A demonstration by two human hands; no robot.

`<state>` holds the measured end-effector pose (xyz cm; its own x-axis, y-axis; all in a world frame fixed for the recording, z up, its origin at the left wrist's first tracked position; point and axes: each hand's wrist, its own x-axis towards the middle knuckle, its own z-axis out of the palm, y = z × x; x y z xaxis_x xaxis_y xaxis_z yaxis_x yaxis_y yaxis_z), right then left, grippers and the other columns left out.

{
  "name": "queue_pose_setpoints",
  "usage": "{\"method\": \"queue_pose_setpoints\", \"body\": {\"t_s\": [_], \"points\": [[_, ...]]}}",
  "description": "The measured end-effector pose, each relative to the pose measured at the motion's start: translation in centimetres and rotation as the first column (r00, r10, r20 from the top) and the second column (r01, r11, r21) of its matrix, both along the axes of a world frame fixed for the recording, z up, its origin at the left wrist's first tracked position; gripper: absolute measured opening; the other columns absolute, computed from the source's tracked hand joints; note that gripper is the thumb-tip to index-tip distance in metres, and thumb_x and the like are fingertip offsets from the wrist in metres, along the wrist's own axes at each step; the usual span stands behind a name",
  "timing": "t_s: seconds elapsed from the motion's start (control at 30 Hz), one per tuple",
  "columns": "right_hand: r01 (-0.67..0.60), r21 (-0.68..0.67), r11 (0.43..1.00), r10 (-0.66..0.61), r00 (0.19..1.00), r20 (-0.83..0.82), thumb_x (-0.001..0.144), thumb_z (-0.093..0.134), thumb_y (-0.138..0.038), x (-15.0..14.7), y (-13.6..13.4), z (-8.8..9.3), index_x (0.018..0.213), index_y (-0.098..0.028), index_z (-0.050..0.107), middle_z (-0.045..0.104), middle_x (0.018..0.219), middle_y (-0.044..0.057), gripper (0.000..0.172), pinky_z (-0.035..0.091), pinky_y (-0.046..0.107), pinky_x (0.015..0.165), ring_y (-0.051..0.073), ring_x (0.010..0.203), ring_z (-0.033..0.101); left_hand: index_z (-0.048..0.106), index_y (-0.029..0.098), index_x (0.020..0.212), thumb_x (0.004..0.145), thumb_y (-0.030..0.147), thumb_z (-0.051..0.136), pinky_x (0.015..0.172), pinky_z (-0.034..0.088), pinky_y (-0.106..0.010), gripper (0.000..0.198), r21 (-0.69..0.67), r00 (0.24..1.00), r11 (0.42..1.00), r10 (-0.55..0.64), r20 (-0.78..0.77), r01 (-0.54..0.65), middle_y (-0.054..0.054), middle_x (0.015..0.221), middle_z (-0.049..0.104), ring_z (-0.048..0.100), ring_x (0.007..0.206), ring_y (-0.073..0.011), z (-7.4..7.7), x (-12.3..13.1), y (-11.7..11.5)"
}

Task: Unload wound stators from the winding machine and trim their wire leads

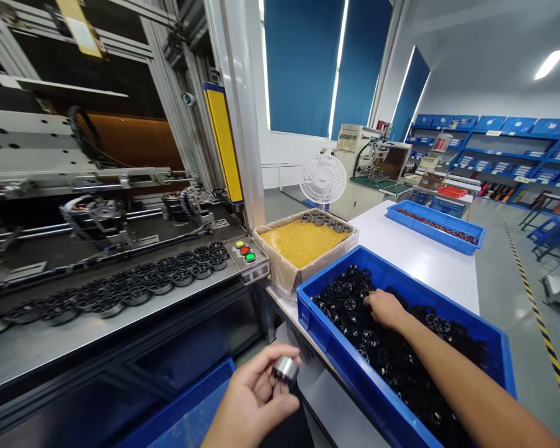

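In my left hand [256, 395] I hold a short silver metal cylinder [285, 369] with a dark lower edge, gripped between the fingers. My right hand [386, 308] reaches into a large blue bin [317, 323] filled with black wheel-like plastic parts [354, 336]. Its fingertips touch the pile with the fingers drawn together, and whatever lies between them is hidden. To the left, rows of round black parts with metal rims [140, 289] stand along the machine's front ledge.
A control box [252, 261] with yellow, red and green buttons sits at the ledge's end. Behind the bin stands a plastic-lined carton [287, 277] with metal parts on yellow material. Further back are a white fan [323, 180] and a blue tray of reddish parts [476, 246]. Another blue bin [186, 414] is below.
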<state>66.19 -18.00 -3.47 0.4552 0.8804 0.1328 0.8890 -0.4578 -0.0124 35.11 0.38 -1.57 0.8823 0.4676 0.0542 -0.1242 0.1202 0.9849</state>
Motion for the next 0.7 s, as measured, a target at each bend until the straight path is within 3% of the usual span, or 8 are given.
{"method": "queue_pose_setpoints", "body": {"t_s": [0.1,0.2,0.33,0.47,0.5,0.57,0.63,0.7], "points": [[0.053,-0.101,0.993,-0.053,0.999,0.007,0.097,0.062,-0.024,-0.1,0.3,-0.9,0.085,-0.012,0.065,0.067,0.088,0.002,0.017,0.057,0.034,0.078,0.016,0.085,0.066,0.078,0.026,0.101,0.069,0.037,0.082,0.058,0.045,-0.022,0.034,0.258,0.998,0.966,0.012,0.062,-0.027,-0.006,0.096,0.061,0.058,0.073,-0.0156,0.8,-0.2,-0.6],[0.085,-0.163,0.983,-0.082,0.996,0.022,0.084,0.073,-0.009,0.3,0.9,-0.3,0.071,-0.011,0.063,0.068,0.078,0.002,0.016,0.057,0.035,0.077,0.018,0.079,0.067,0.073,0.029,0.117,0.073,0.038,0.080,0.066,0.048,-0.026,0.046,0.399,0.988,0.916,-0.016,0.156,-0.048,-0.008,0.095,0.064,0.060,0.078,-0.0186,1.4,-0.4,-0.6],[0.097,-0.127,0.987,-0.094,0.995,0.037,0.074,0.068,0.005,0.8,1.8,1.7,0.075,-0.009,0.070,0.071,0.079,0.013,0.014,0.056,0.038,0.073,0.029,0.080,0.070,0.075,0.023,0.110,0.065,0.041,0.086,0.068,0.049,-0.027,0.050,0.315,0.986,0.947,0.014,0.166,-0.066,-0.009,0.096,0.072,0.059,0.073,-0.0168,1.6,-0.8,0.0],[0.026,0.102,0.994,-0.024,0.999,-0.021,0.094,0.057,-0.020,-3.5,2.7,4.8,0.102,-0.014,0.071,0.072,0.099,0.012,0.017,0.056,0.033,0.079,0.024,0.087,0.071,0.074,0.021,0.111,0.070,0.035,0.083,0.078,0.052,-0.027,0.044,0.131,0.990,0.991,-0.013,0.140,-0.005,-0.010,0.104,0.075,0.065,0.081,-0.0174,1.6,-0.9,-0.2],[-0.032,0.233,0.972,0.049,0.997,-0.065,0.095,0.058,-0.026,-5.5,2.8,5.6,0.102,-0.017,0.070,0.071,0.100,0.010,0.017,0.057,0.031,0.078,0.023,0.087,0.070,0.073,0.021,0.112,0.070,0.032,0.083,0.080,0.053,-0.027,0.045,0.060,0.988,0.998,-0.022,0.155,0.013,-0.010,0.106,0.075,0.066,0.084,-0.0178,1.6,-0.9,-0.4],[-0.190,0.500,0.845,0.269,0.959,-0.090,0.095,0.059,-0.031,-9.9,3.0,7.1,0.099,-0.022,0.069,0.069,0.102,0.007,0.014,0.057,0.029,0.080,0.022,0.090,0.069,0.073,0.020,0.113,0.068,0.026,0.085,0.084,0.054,-0.028,0.048,-0.083,0.984,0.996,-0.023,0.179,0.038,-0.010,0.110,0.075,0.069,0.091,-0.0191,1.7,-0.6,-0.7],[-0.347,0.624,0.700,0.457,0.889,-0.018,0.094,0.061,-0.024,-13.9,3.1,8.0,0.096,-0.022,0.065,0.067,0.093,0.006,0.006,0.057,0.025,0.072,0.019,0.081,0.068,0.074,0.019,0.110,0.061,0.022,0.090,0.085,0.055,-0.027,0.052,-0.186,0.982,0.981,-0.014,0.188,0.050,-0.009,0.109,0.076,0.071,0.093,-0.0200,1.6,-0.2,-1.0],[-0.480,0.637,0.603,0.582,0.811,0.060,0.094,0.059,-0.019,-16.5,3.3,8.2,0.090,-0.020,0.061,0.062,0.079,0.005,0.005,0.054,0.023,0.058,0.016,0.067,0.063,0.076,0.019,0.106,0.053,0.018,0.093,0.084,0.057,-0.027,0.056,-0.251,0.981,0.966,-0.015,0.196,0.065,-0.009,0.107,0.077,0.073,0.091,-0.0207,1.4,0.1,-1.3]]}}
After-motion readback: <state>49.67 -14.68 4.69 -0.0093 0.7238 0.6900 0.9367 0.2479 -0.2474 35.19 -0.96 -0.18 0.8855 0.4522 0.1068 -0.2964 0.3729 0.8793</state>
